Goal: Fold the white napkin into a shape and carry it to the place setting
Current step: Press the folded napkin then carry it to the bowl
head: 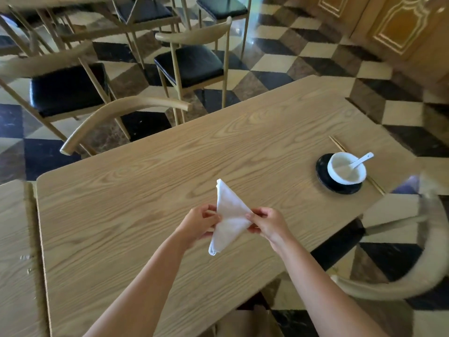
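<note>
One white napkin point(230, 215), folded into a pointed, roughly diamond shape, is held above the near middle of the wooden table point(150, 181); two hands grip it, the left hand point(199, 223) pinching its left edge between thumb and fingers, the right hand point(267, 223) pinching its right corner the same way, both closed tight on the cloth; its upper point aims away from the person and its lower point hangs toward them, though whether that tip touches the wood is hard to judge from this angle. The place setting sits well apart at the table's right end: one black plate point(323, 177), one white bowl point(346, 171) standing on it, one white spoon point(362, 159) resting in the bowl with its handle over the rim, and one pair of chopsticks point(337, 143) running under or behind the plate. The table is pale, strongly grained wood with rounded corners; a second table point(14, 259) of the same wood stands just beside its left edge. At least five chairs with curved wooden backs show, the farther ones with black seats point(68, 90); the floor point(279, 62) is tiled in a black, cream and brown cube pattern; panelled golden-brown doors point(398, 27) fill the upper right.
</note>
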`<state>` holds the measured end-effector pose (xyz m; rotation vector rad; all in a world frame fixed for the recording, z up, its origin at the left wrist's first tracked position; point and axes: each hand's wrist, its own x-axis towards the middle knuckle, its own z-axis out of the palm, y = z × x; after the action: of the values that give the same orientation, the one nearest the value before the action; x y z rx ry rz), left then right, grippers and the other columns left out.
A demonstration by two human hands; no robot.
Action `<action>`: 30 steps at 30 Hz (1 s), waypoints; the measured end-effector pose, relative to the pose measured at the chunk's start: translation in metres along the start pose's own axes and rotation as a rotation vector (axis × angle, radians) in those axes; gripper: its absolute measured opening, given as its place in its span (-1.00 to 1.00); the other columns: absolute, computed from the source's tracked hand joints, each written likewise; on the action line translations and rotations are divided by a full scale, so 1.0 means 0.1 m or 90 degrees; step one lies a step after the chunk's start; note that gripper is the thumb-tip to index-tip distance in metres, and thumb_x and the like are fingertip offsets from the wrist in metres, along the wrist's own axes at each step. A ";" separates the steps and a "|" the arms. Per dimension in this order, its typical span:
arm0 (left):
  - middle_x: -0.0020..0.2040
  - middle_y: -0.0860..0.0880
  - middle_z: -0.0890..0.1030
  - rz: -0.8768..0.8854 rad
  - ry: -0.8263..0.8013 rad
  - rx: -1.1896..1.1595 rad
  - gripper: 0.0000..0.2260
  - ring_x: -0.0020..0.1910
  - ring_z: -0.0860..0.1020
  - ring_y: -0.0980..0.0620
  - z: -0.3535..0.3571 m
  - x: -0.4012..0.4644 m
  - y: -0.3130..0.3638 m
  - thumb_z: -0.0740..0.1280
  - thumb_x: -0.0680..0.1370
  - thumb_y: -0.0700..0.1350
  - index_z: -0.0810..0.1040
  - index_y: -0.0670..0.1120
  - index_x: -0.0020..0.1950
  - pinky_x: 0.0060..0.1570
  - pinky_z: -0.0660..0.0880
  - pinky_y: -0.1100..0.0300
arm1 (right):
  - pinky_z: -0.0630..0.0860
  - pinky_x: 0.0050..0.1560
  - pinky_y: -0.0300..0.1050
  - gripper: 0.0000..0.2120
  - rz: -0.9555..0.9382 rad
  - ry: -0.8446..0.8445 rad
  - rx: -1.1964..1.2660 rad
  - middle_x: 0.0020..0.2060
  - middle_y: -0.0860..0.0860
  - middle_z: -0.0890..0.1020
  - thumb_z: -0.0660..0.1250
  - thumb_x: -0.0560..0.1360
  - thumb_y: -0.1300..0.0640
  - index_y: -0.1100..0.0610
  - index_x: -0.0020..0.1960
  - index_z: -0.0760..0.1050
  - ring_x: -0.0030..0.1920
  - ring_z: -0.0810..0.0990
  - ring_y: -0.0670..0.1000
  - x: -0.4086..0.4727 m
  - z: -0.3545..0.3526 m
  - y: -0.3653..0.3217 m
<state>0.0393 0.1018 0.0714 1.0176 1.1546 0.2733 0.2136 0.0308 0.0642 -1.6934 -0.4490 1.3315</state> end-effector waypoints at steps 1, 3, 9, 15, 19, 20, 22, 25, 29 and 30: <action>-0.12 -0.09 0.56 0.006 -0.009 0.000 -0.88 -0.20 0.57 0.04 0.10 -0.03 0.02 0.29 0.53 -0.27 0.53 -0.12 0.04 -0.28 0.54 0.25 | 0.55 -0.40 -0.26 -0.94 -0.010 0.008 0.003 -0.33 0.10 0.59 0.35 0.46 0.34 0.22 -0.17 0.53 -0.37 0.55 0.00 -0.05 -0.10 0.00; -0.10 -0.10 0.57 0.018 -0.023 0.006 -0.86 -0.18 0.57 0.01 0.32 -0.08 0.07 0.29 0.53 -0.27 0.54 -0.14 0.07 -0.26 0.55 0.24 | 0.56 -0.39 -0.24 -0.94 -0.029 0.021 0.010 -0.34 0.09 0.60 0.37 0.45 0.32 0.22 -0.18 0.54 -0.39 0.56 -0.01 -0.14 -0.33 -0.01; -0.04 -0.09 0.61 0.049 -0.033 0.012 -0.79 -0.14 0.61 0.03 1.24 -0.27 0.16 0.32 0.53 -0.24 0.53 -0.15 0.16 -0.23 0.54 0.23 | 0.60 -0.28 -0.17 -0.93 -0.073 0.045 0.031 -0.30 0.08 0.66 0.40 0.44 0.26 0.26 -0.09 0.57 -0.36 0.63 -0.02 -0.47 -1.25 0.01; -0.04 -0.04 0.63 0.100 -0.116 -0.078 -0.73 -0.15 0.62 0.06 2.31 -0.56 0.11 0.33 0.51 -0.32 0.51 -0.11 0.18 -0.16 0.59 0.16 | 0.61 -0.30 -0.18 -0.86 -0.101 0.043 0.028 -0.14 0.15 0.66 0.40 0.44 0.23 0.25 -0.02 0.57 -0.21 0.66 0.02 -0.80 -2.36 -0.08; -0.04 -0.05 0.66 0.139 -0.149 -0.090 -0.68 -0.07 0.63 0.03 2.95 -0.71 0.09 0.34 0.47 -0.36 0.55 -0.06 0.16 -0.10 0.60 0.13 | 0.58 -0.31 -0.21 -0.96 -0.148 0.008 -0.003 -0.18 0.14 0.66 0.39 0.43 0.24 0.21 -0.13 0.59 -0.21 0.65 0.02 -1.05 -3.03 -0.20; -0.05 -0.05 0.67 0.148 -0.148 -0.087 -0.68 -0.06 0.63 0.03 3.07 -0.72 0.10 0.34 0.47 -0.36 0.56 -0.04 0.15 -0.11 0.59 0.13 | 0.59 -0.30 -0.20 -0.98 -0.154 0.007 -0.002 -0.19 0.14 0.66 0.39 0.43 0.24 0.20 -0.15 0.59 -0.21 0.65 0.02 -1.09 -3.15 -0.23; -0.07 -0.02 0.68 0.170 -0.150 -0.089 -0.68 -0.06 0.63 0.04 3.27 -0.74 0.15 0.35 0.46 -0.35 0.60 0.01 0.09 -0.12 0.59 0.14 | 0.61 -0.27 -0.17 -0.98 -0.161 0.009 0.000 -0.18 0.14 0.66 0.40 0.43 0.24 0.20 -0.14 0.58 -0.21 0.65 0.03 -1.14 -3.37 -0.29; -0.10 -0.01 0.69 0.195 -0.147 -0.099 -0.69 -0.04 0.64 0.04 3.52 -0.71 0.26 0.39 0.39 -0.30 0.66 0.09 -0.01 -0.09 0.59 0.10 | 0.63 -0.22 -0.15 -0.93 -0.156 0.012 -0.004 -0.14 0.15 0.66 0.40 0.43 0.22 0.20 -0.10 0.58 -0.19 0.65 0.04 -1.11 -3.63 -0.39; -0.06 -0.07 0.65 0.233 -0.146 -0.085 -0.65 0.00 0.62 -0.01 3.79 -0.55 0.48 0.36 0.37 -0.30 0.65 0.05 0.05 -0.04 0.58 0.04 | 0.60 -0.27 -0.20 -0.95 -0.155 0.027 -0.036 -0.18 0.10 0.67 0.41 0.42 0.19 0.16 -0.13 0.59 -0.21 0.64 0.02 -0.92 -3.91 -0.62; -0.05 -0.08 0.65 0.241 -0.138 -0.080 -0.65 -0.02 0.63 -0.01 3.85 -0.47 0.54 0.35 0.40 -0.32 0.63 0.02 0.09 -0.08 0.59 0.08 | 0.59 -0.26 -0.20 -0.96 -0.154 0.034 -0.052 -0.19 0.09 0.67 0.40 0.43 0.19 0.15 -0.14 0.59 -0.22 0.63 0.01 -0.86 -3.98 -0.69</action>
<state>0.3636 -0.1007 0.1575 1.1208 0.7356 0.5155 0.5601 -0.1666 0.1728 -1.6771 -0.6617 1.1032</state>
